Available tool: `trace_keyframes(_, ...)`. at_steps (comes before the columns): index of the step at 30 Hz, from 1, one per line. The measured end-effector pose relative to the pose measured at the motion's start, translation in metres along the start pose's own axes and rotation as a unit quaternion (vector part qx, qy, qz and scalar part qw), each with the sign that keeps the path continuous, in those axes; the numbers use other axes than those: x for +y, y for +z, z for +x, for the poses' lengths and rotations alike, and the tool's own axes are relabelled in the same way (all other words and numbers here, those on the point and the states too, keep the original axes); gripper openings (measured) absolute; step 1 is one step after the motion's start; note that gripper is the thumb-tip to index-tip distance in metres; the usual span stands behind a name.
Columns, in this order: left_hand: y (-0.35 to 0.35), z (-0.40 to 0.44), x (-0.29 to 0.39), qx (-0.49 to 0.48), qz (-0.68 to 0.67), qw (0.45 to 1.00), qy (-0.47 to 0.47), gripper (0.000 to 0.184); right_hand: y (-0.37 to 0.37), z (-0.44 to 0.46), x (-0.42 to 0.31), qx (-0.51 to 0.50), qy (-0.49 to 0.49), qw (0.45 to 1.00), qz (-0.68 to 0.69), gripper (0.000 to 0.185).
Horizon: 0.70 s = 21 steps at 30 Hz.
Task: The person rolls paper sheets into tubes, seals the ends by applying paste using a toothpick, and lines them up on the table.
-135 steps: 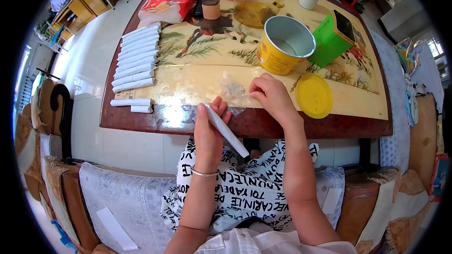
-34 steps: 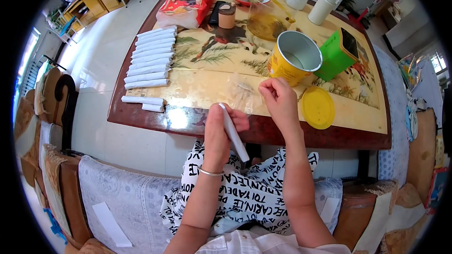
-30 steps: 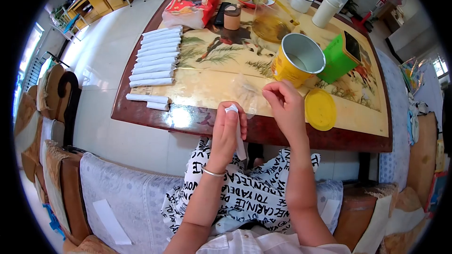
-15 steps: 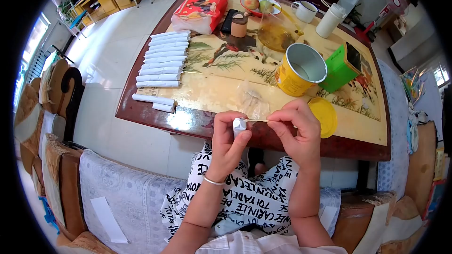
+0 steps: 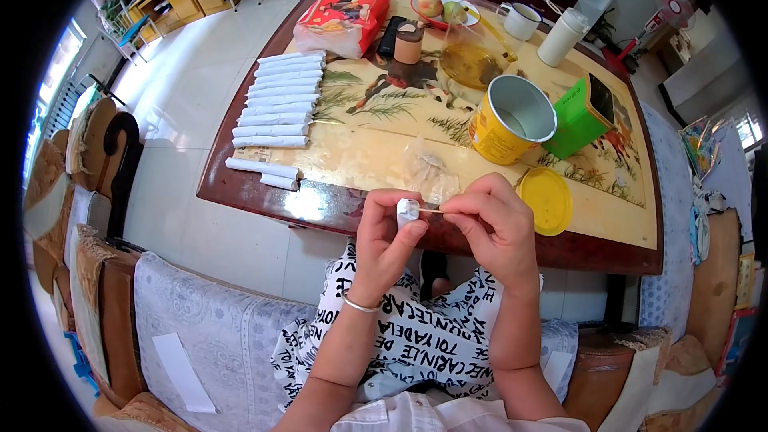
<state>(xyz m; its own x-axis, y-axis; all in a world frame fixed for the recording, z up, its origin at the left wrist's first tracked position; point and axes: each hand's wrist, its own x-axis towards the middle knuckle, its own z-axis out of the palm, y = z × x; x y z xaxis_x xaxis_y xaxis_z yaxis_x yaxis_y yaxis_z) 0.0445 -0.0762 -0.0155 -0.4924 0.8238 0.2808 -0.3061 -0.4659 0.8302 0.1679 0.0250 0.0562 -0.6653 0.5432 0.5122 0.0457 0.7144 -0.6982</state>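
My left hand (image 5: 382, 240) is closed around a white paper roll (image 5: 407, 213), held upright with its end facing up, just off the table's front edge. Pinched in my right hand (image 5: 502, 232) is a thin light-coloured stick (image 5: 430, 210), its far tip at the top of the roll; whether it goes inside cannot be made out. A row of several similar white rolls (image 5: 278, 98) lies on the table's left side. Nearer the front edge are a long roll (image 5: 260, 168) and a shorter one (image 5: 278, 182). A crumpled clear plastic bag (image 5: 432, 172) rests beyond my hands.
To the right stand an open yellow can (image 5: 488, 132) and a green tin (image 5: 578, 120), with a yellow lid (image 5: 548, 202) nearby. Farther back are a red package (image 5: 344, 16), a brown jar (image 5: 408, 42), a fruit bowl (image 5: 420, 22), a glass pot (image 5: 472, 64), a mug (image 5: 522, 22) and a white bottle (image 5: 564, 36).
My right hand has moved left, closer to the roll, and less of the stick shows between my hands. My left hand keeps the roll in nearly the same place.
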Motion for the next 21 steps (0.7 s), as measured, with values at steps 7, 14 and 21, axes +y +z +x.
trace_keyframes(7,0.0,0.0,-0.001,-0.015,-0.014,0.999,-0.026,0.029,-0.001,0.002,0.0,0.023,-0.014,0.999,-0.023,0.015)
trace_keyframes(14,0.004,0.002,0.003,0.016,0.068,0.997,-0.02,0.031,-0.009,-0.002,0.0,0.035,-0.038,0.996,-0.074,0.016)
trace_keyframes(21,0.001,0.003,0.006,0.019,0.115,0.993,-0.009,0.031,-0.013,-0.002,-0.001,0.016,-0.043,0.997,-0.065,0.017)
